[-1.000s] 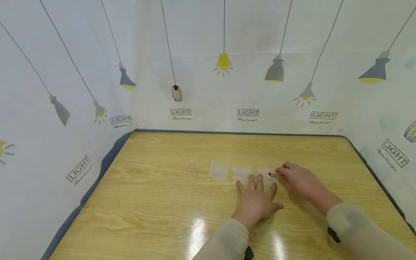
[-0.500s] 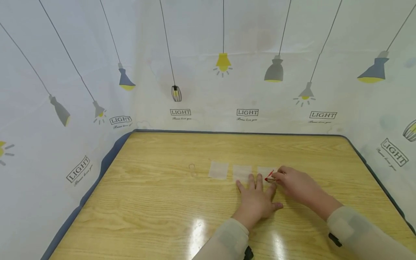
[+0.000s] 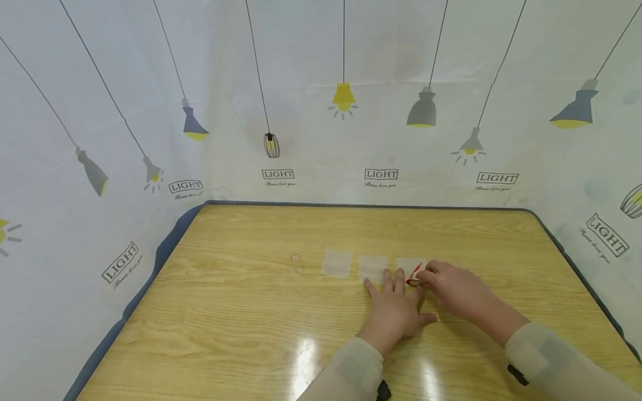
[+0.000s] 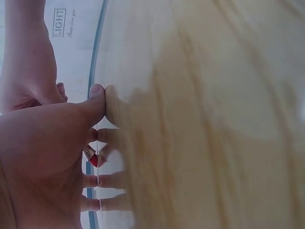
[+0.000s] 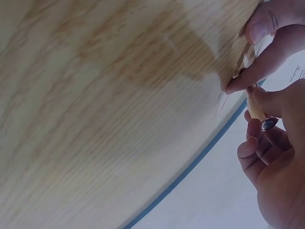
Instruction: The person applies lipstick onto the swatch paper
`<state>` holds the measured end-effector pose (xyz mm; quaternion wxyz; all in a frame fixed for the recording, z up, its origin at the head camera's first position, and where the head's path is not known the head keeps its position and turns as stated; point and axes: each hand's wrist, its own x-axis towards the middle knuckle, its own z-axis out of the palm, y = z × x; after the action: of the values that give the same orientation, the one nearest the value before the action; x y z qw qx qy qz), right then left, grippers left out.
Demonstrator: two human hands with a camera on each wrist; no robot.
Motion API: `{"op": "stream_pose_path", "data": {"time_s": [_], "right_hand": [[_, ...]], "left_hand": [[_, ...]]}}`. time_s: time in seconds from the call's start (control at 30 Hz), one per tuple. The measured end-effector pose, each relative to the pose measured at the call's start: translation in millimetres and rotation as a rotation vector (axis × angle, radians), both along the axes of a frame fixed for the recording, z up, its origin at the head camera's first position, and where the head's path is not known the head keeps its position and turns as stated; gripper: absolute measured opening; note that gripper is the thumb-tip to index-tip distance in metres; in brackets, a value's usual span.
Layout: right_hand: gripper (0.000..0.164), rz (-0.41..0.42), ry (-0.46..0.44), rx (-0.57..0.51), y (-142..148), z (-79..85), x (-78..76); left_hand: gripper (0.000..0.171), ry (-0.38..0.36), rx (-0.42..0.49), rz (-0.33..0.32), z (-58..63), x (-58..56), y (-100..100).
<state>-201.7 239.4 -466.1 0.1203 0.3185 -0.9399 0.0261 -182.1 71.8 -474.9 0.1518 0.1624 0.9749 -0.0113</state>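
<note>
My right hand pinches a red-tipped lipstick over the rightmost thin white square sheet. A red stroke runs slantwise on that sheet, down towards the tip. In the left wrist view, the lipstick shows its red tip and gold-toned body. Its round, shiny end pokes out between my right fingers in the right wrist view. My left hand lies with fingers spread on the table, fingertips at the lower edges of the middle sheet and the right one.
Another white square sheet lies at the left of the row. Further left is a faint thin loop on the wood-grain table. A pale curtain printed with lamps stands behind the table's dark blue edge.
My right hand has moved slightly towards me and left with the lipstick. A red stroke has appeared on the right sheet and grown longer. My left hand stays put.
</note>
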Motion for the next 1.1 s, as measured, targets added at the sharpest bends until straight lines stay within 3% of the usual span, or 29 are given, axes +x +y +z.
{"op": "stream_pose_path", "data": {"time_s": [0.33, 0.77, 1.1], "right_hand": [[0.03, -0.039, -0.02, -0.05, 3, 3.0, 4.9], [0.026, -0.08, 0.069, -0.174, 17, 12.0, 5.5], [0.022, -0.132, -0.011, -0.208, 14, 9.4, 6.3]], "left_hand": [[0.073, 0.049, -0.002, -0.008, -4.0, 2.2, 2], [0.068, 0.075, 0.024, -0.002, -10.4, 3.0, 3], [0.066, 0.069, 0.045, 0.007, -1.4, 3.7, 1]]}}
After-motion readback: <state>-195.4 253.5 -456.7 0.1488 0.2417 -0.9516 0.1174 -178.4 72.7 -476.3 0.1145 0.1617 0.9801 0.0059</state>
